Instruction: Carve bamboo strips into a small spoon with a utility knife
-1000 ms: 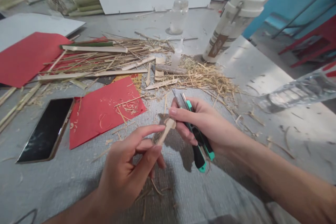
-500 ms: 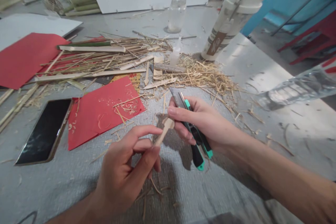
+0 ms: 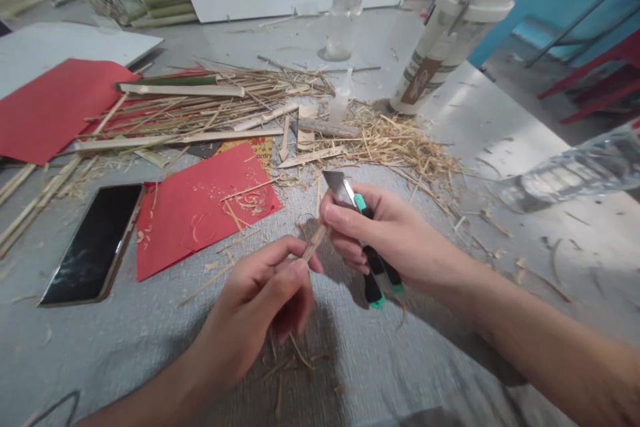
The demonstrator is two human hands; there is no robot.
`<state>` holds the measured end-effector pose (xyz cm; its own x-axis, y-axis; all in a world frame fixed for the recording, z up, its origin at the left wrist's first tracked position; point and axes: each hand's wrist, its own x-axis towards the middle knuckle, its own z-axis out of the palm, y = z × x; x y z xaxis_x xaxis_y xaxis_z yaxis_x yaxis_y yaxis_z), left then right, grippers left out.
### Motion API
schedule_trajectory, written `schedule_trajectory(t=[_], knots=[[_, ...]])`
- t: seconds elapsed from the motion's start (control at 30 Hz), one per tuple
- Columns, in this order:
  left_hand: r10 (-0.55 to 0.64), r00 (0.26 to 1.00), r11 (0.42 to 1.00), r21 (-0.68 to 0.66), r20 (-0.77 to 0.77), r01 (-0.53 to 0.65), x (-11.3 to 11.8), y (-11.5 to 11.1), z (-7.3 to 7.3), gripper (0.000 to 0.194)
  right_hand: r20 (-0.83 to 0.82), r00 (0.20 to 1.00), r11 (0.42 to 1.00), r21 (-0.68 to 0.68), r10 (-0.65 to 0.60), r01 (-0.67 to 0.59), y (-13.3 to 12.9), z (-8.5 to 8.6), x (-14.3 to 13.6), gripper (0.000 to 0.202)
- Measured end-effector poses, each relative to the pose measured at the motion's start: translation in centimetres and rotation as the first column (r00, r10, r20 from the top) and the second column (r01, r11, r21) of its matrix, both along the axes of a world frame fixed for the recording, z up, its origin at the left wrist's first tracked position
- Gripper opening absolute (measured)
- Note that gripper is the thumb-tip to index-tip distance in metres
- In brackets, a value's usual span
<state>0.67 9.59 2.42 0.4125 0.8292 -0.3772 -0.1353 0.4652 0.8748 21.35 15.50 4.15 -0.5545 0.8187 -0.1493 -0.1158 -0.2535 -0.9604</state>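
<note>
A small pale sliver of bamboo (image 3: 316, 240) is pinched between the thumb and fingers of my left hand (image 3: 273, 287). Its upper end meets the fingertips of my right hand (image 3: 375, 227). That hand is closed round a black and green utility knife (image 3: 373, 273), whose bare blade (image 3: 334, 181) points up and away past the thumb. The blade is apart from the sliver. Below both hands, thin shavings (image 3: 295, 353) lie on the grey textured table cover (image 3: 400, 360).
Left of my hands lie a red paper (image 3: 210, 213) strewn with shavings and a phone (image 3: 93, 243). Beyond are bamboo strips (image 3: 185, 90), a straw heap (image 3: 400, 140), a small squeeze bottle (image 3: 341, 100), a glass jar (image 3: 343, 27) and a tall white flask (image 3: 450, 33). A clear plastic bottle (image 3: 575, 170) lies right.
The bamboo sliver has been turned over in my fingers, and my left fingers have curled closer round it. The knife has tilted slightly. The whole view has shifted a little.
</note>
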Motion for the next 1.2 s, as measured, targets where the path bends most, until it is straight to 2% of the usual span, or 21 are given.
schedule_trajectory(t=[0.1,0.17,0.27,0.33,0.4,0.5,0.57,0.7,0.8,0.93,1.03,1.2], knots=[[0.119,0.992,0.991,-0.066,0.043,-0.116,0.3,0.1,0.3,0.027,0.121,0.99,0.983,0.177,-0.078,0.056,-0.4,0.6,0.1,0.044],[0.161,0.982,0.984,-0.096,0.095,-0.152,0.5,0.2,0.6,0.028,0.235,0.96,0.933,0.354,-0.15,0.059,-0.7,1.0,0.2,0.047],[0.182,0.97,0.982,-0.09,0.161,-0.169,0.7,0.2,0.8,0.028,0.399,0.895,0.801,0.593,-0.198,-0.087,-1.1,1.4,0.4,0.035],[0.201,0.966,0.978,-0.08,0.161,-0.191,0.8,0.2,0.7,0.029,0.499,0.839,0.695,0.683,-0.219,-0.225,-1.3,1.3,0.3,0.025],[0.241,0.959,0.97,-0.075,0.15,-0.232,0.8,0.2,0.4,0.027,0.564,0.794,0.613,0.716,-0.225,-0.334,-1.4,1.0,0.1,0.022],[0.267,0.947,0.962,-0.108,0.179,-0.251,0.6,0.1,-0.1,0.018,0.609,0.763,0.561,0.717,-0.217,-0.412,-1.5,0.5,-0.3,0.026],[0.24,0.944,0.969,-0.112,0.225,-0.22,0.3,-0.1,-0.5,0.015,0.614,0.751,0.543,0.727,-0.24,-0.421,-1.5,0.3,-0.4,0.028],[0.132,0.953,0.99,0.009,0.272,-0.14,0.1,-0.4,-1.0,0.022,0.623,0.734,0.532,0.733,-0.272,-0.425,-1.5,0.3,-0.4,0.029],[0.121,0.959,0.99,0.034,0.255,-0.134,0.2,-0.4,-0.9,0.016,0.634,0.725,0.526,0.728,-0.271,-0.44,-1.6,0.4,-0.4,0.029],[0.16,0.966,0.985,0.025,0.203,-0.169,0.7,0.0,-0.5,0.019,0.646,0.705,0.5,0.732,-0.293,-0.463,-1.6,0.4,-0.4,0.029],[0.166,0.975,0.983,0.053,0.151,-0.175,0.8,0.2,-0.5,0.03,0.632,0.702,0.462,0.756,-0.329,-0.464,-1.6,0.3,-0.5,0.03],[0.155,0.988,0.982,0.111,-0.028,-0.151,0.5,0.0,-0.8,0.043,0.605,0.695,0.405,0.79,-0.388,-0.461,-1.6,0.3,-0.6,0.031]])
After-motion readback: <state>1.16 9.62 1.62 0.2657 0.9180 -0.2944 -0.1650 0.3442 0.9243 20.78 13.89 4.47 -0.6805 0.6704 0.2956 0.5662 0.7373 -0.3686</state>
